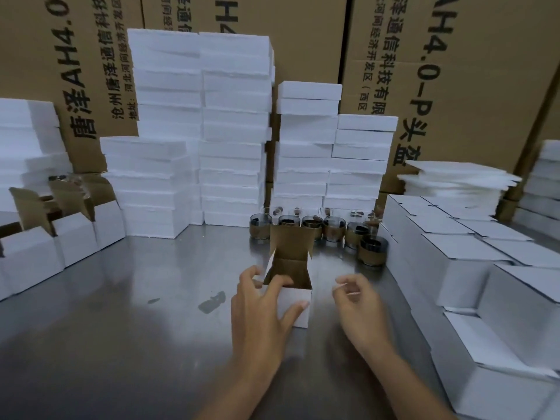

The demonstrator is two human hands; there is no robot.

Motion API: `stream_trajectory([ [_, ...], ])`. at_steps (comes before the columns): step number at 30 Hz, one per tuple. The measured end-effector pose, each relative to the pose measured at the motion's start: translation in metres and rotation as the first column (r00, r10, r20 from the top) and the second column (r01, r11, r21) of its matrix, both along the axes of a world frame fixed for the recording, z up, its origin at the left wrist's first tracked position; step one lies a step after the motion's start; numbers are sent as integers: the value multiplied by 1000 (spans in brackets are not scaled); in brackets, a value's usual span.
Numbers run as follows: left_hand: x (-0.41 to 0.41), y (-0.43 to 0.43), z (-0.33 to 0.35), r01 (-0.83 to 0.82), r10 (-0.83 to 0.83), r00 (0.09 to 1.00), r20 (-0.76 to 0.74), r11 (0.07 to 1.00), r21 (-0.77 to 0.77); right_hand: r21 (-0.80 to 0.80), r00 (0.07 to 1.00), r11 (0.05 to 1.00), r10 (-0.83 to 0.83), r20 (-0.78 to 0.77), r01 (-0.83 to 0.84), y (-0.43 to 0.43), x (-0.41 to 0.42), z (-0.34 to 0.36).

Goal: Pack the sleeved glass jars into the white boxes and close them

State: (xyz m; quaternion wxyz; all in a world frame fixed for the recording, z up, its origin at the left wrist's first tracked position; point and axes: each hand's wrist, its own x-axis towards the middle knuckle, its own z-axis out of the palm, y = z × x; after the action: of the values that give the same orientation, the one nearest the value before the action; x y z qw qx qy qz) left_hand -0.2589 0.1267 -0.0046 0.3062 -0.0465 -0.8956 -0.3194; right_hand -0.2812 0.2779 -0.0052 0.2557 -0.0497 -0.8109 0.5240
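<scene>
— Where's the box (295,294)?
— On the steel table (127,313), lid up, left hand (260,310) gripping its near corner.
— The right hand (359,301)?
— Just right of the box, loosely curled, holding nothing.
— The jars (333,230)?
— Lined up behind the box, unpacked.

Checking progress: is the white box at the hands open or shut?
Open: the white box has its lid flap standing upright, brown inside showing. The left hand steadies it.
</scene>
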Motion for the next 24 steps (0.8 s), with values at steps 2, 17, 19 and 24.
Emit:
stream_trajectory([
  [2, -2, 0, -2, 12, -12, 1000, -11, 1000, -15, 30, 993, 999, -34, 109, 30, 6, -24, 8],
  [17, -20, 3, -7, 1, -2, 994, -110, 1000, -9, 300, 853, 915, -373, 365, 271, 59, -134, 18],
  [19, -19, 3, -10, 7, -2, 994, -112, 999, 44, 309, 842, 896, -418, 343, 319, 54, -132, 16],
  [24, -16, 2, -11, 1, 16, 992, -123, 991, 135, 263, 858, 882, -453, 241, 392, 38, -113, 13],
])
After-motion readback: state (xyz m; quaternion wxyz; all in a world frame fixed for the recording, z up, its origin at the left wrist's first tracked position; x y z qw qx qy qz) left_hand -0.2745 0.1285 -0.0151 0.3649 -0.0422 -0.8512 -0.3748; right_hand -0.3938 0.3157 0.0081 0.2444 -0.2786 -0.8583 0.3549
